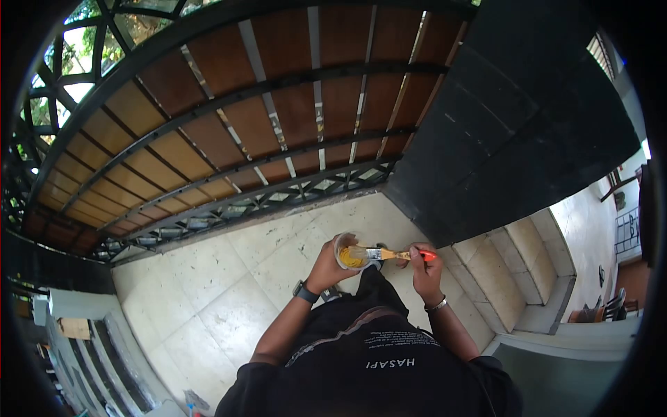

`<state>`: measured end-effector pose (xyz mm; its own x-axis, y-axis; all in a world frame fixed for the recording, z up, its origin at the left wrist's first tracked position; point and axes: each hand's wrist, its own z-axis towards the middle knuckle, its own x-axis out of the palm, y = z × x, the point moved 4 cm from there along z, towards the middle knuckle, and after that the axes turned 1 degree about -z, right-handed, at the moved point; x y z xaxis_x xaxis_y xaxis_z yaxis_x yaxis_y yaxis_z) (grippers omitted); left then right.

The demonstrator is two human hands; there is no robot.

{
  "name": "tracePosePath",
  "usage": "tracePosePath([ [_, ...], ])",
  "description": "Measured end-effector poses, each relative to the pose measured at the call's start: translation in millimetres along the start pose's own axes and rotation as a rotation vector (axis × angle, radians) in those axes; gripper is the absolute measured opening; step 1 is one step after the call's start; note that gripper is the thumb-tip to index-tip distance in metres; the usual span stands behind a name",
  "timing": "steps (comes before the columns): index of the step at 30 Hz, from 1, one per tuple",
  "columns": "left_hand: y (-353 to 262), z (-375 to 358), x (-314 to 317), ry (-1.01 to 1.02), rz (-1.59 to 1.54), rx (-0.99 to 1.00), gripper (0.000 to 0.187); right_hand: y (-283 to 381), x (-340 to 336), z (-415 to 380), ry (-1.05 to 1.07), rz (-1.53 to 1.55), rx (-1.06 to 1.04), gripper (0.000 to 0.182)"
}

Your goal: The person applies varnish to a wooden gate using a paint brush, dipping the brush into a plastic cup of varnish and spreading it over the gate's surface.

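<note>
My left hand (326,268) is wrapped round a clear plastic cup (339,244) with yellow-ochre paint (352,258) inside. In my right hand (424,272) is a paintbrush (397,255) with a wooden handle and a red-orange end. Its metal ferrule lies over the cup's rim, and the bristles reach into the cup above the paint. Both hands are in front of my body, at about waist height.
Ahead stands a metal gate with slatted panels, some ochre (177,158), others brown (288,42). A dark panel (514,132) rises at the right, with steps (497,278) below it. Pale floor tiles (236,306) bear dark marks.
</note>
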<state>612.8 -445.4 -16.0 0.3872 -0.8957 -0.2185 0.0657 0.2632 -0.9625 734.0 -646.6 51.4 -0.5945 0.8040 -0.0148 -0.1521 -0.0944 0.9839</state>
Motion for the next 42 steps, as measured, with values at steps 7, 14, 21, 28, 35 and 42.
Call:
tracePosePath([
  [7,8,-9,-2,0.014,-0.068,-0.036,0.074,-4,9,-3,-0.046,0.112,0.125,0.023],
  [14,11,-23,-11,-0.009,-0.108,-0.089,0.077,-10,15,-8,-0.067,0.17,0.166,0.023],
  [21,9,-24,-16,-0.011,-0.105,-0.09,0.078,-14,14,-7,0.001,0.168,0.176,0.024],
  [28,9,-25,-18,-0.049,-0.123,-0.102,0.076,-8,19,-4,0.003,0.166,0.151,0.023],
  [35,15,-29,-19,-0.045,-0.092,-0.101,0.077,-17,20,-6,0.015,0.137,0.177,0.022],
  [42,21,-32,-20,-0.082,0.036,-0.08,0.075,-11,27,-3,0.0,0.172,0.142,0.022],
])
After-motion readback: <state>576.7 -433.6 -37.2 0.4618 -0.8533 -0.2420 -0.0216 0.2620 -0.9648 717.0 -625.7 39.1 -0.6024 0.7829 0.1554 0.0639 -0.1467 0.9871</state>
